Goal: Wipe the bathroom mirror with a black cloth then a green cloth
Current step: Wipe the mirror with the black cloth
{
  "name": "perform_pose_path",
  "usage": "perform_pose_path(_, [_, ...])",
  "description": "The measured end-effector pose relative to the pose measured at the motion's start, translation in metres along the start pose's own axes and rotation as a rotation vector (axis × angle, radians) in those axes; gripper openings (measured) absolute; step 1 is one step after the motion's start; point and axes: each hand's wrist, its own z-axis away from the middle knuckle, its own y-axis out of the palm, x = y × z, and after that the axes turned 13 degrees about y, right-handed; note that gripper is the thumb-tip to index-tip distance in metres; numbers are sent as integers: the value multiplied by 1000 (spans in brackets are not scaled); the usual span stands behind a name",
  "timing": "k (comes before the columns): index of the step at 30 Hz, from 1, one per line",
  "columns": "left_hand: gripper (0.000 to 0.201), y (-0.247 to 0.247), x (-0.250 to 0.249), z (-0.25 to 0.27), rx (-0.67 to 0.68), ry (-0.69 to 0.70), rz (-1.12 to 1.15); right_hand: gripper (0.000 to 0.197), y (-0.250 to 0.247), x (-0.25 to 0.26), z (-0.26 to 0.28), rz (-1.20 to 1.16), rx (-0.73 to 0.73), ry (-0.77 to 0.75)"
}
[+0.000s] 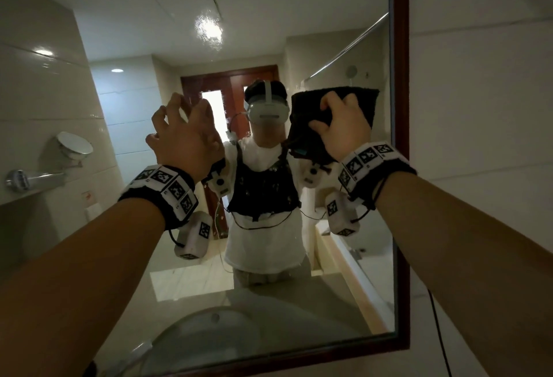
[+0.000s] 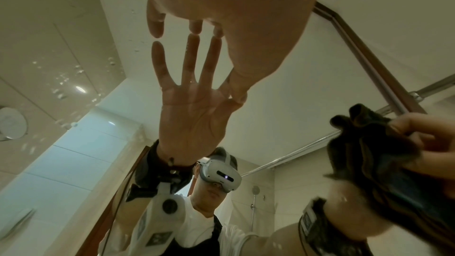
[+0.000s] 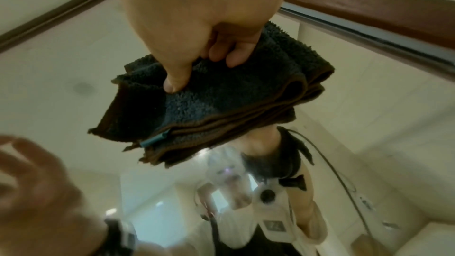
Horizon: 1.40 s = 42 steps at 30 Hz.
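The bathroom mirror [image 1: 179, 287] has a dark wooden frame [image 1: 401, 167] and fills most of the head view. My right hand [image 1: 344, 128] grips a folded black cloth [image 1: 363, 101] and holds it against the glass near the right edge of the frame. In the right wrist view the thumb and curled fingers [image 3: 231, 52] pinch the cloth [image 3: 221, 104] at its top. My left hand [image 1: 182, 134] is spread, holds nothing, and its fingertips [image 2: 155, 28] touch the glass to the left of the cloth [image 2: 364, 153]. No green cloth is in view.
A pale tiled wall [image 1: 478, 137] lies right of the frame, with a black cable [image 1: 440, 331] hanging down it. The glass reflects a person, a round wall mirror [image 1: 74, 146] and a basin [image 1: 209, 331]. Water drops [image 2: 61, 85] dot the glass at the left.
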Motion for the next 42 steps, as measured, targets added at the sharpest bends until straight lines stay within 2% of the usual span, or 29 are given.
perform_pose_path(7, [83,0,-7,2,-12,-16,13,29,9,-26,44,120,115,-35])
perform_pose_path(12, [83,-8,-6,4,37,-5,-2,31,5,-24,39,203,153,-67])
perform_pose_path(15, [80,-13,-3,4,55,3,-5,34,0,-15,24,163,103,-10])
perform_pose_path(21, [53,-35,17,-11,-76,21,41,41,-7,18,-17,31,-67,55])
perform_pose_path(24, [56,-42,29,-17,-105,-14,37,44,-10,41,-35,6,-109,28])
perform_pose_path(26, [62,-41,35,-18,-66,-23,20,46,-10,58,-47,-3,-141,12])
perform_pose_path(31, [66,-32,49,-20,-65,23,2,50,1,108,-66,71,-237,-89])
perform_pose_path(37, [70,-22,61,-21,-115,58,7,52,35,187,-50,185,-173,-314])
perform_pose_path(42, [69,-17,67,-23,-145,67,36,54,56,213,-42,159,-156,-337])
